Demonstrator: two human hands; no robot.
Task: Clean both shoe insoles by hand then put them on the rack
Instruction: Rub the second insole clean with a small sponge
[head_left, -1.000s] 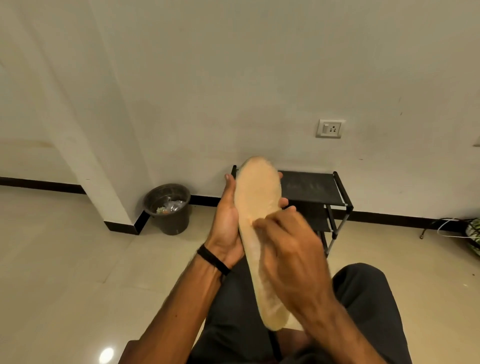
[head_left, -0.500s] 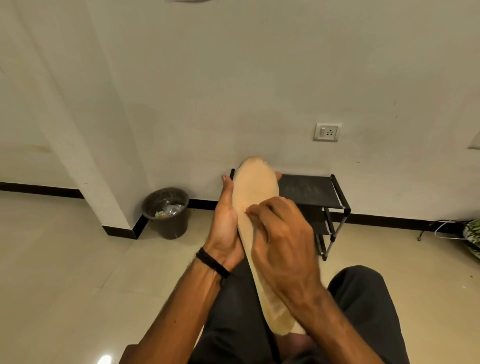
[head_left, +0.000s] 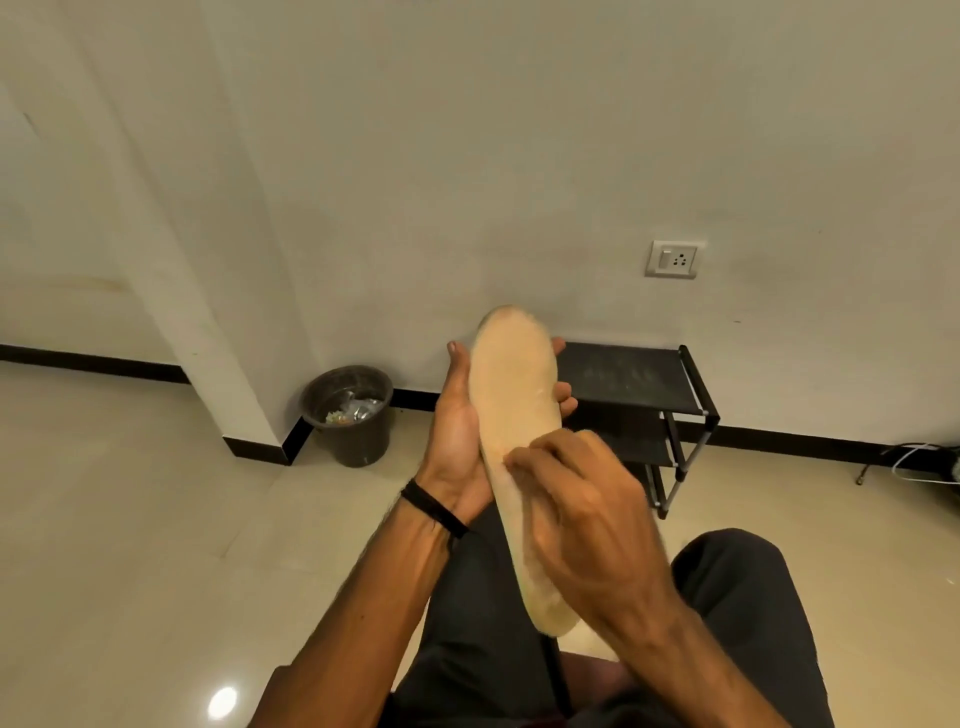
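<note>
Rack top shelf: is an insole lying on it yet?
No, the top shelf of the rack shows only bare dark fabric, and the one visible insole is in the left hand.

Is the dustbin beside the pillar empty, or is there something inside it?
Not empty. The dustbin stands upright on the floor with no lid, and pale crumpled rubbish shows inside near the bottom.

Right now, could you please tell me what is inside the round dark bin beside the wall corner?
The round dark bin holds crumpled shiny wrappers and small pale scraps near its top. Whatever lies beneath them is hidden by its wall and the litter.
</note>
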